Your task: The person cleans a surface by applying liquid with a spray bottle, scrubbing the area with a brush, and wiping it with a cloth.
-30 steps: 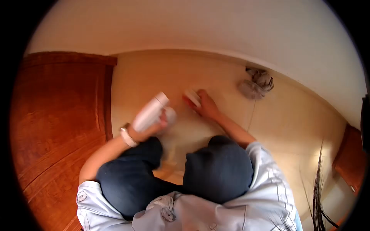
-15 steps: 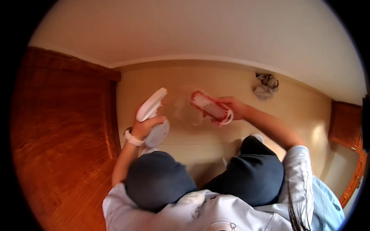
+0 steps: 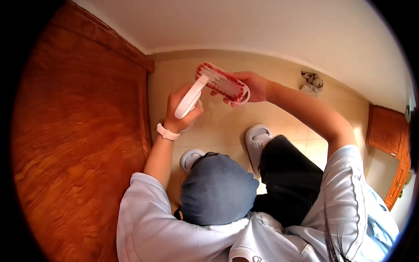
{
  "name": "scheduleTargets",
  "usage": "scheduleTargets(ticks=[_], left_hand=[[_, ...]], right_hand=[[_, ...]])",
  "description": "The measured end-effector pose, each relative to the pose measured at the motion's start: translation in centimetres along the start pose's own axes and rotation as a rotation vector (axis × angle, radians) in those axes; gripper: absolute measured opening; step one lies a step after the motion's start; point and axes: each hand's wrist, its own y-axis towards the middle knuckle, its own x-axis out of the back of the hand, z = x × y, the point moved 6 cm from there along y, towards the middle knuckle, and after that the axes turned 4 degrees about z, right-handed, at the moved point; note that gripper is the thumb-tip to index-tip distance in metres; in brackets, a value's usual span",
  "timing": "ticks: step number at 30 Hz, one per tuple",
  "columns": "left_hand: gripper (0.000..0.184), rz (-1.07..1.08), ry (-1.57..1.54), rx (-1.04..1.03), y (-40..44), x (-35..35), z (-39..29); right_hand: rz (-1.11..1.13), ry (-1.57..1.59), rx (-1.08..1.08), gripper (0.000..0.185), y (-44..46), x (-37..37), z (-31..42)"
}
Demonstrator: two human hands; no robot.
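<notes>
My left hand (image 3: 180,109) is closed round a white spray bottle (image 3: 191,98), whose nozzle end is beside the bristles of the brush. The lower part of the bottle is mostly hidden by my hand and wrist. In my right hand (image 3: 251,86) is a scrub brush (image 3: 220,81) with red and white bristles and a white looped handle. Its bristles face up toward me. Both hands are raised above the beige tiled floor (image 3: 218,124).
A brown wooden door or panel (image 3: 83,131) stands at the left. Along the back runs a pale wall (image 3: 262,30). A crumpled grey cloth (image 3: 311,84) lies near it. Grey slippers (image 3: 258,137) are on my feet. Wooden furniture (image 3: 386,131) is at the right.
Both hands have moved up and closer together, bringing the bottle's nozzle beside the brush. The brush has turned from the floor to bristles up. My knees have shifted, and the slippers now show.
</notes>
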Motion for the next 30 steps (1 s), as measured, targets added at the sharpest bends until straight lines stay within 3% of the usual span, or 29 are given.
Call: scheduleTargets(ticks=[10, 14, 17, 19, 23, 26, 30], left_hand=[[0.038, -0.17, -0.017, 0.121, -3.1, 0.4, 3.3], [0.036, -0.206, -0.102, 0.296, -4.7, 0.5, 3.4], [0.034, -0.233, -0.048, 0.301, -5.1, 0.4, 3.3], [0.034, -0.238, 0.11, 0.189, -4.9, 0.3, 3.3], [0.035, -0.292, 0.062, 0.146, -4.8, -0.3, 3.8], [0.039, -0.218, 0.062, 0.126, -4.7, -1.0, 4.8], [0.042, -0.176, 0.057, 0.068, -4.7, -1.7, 5.3]], right_hand=[[0.201, 0.141, -0.054, 0.051, 2.7, -1.5, -2.1], [0.273, 0.259, -0.066, 0.052, 3.3, -1.2, -3.5], [0.285, 0.295, -0.122, 0.05, 3.1, -0.9, -3.8], [0.303, 0.303, -0.116, 0.051, 3.3, -0.5, -4.0], [0.245, 0.253, -0.096, 0.053, 3.8, 0.7, -5.0], [0.163, 0.242, -0.096, 0.053, 3.0, 1.6, -5.1], [0.276, 0.363, -0.074, 0.049, 2.7, 0.9, -5.0]])
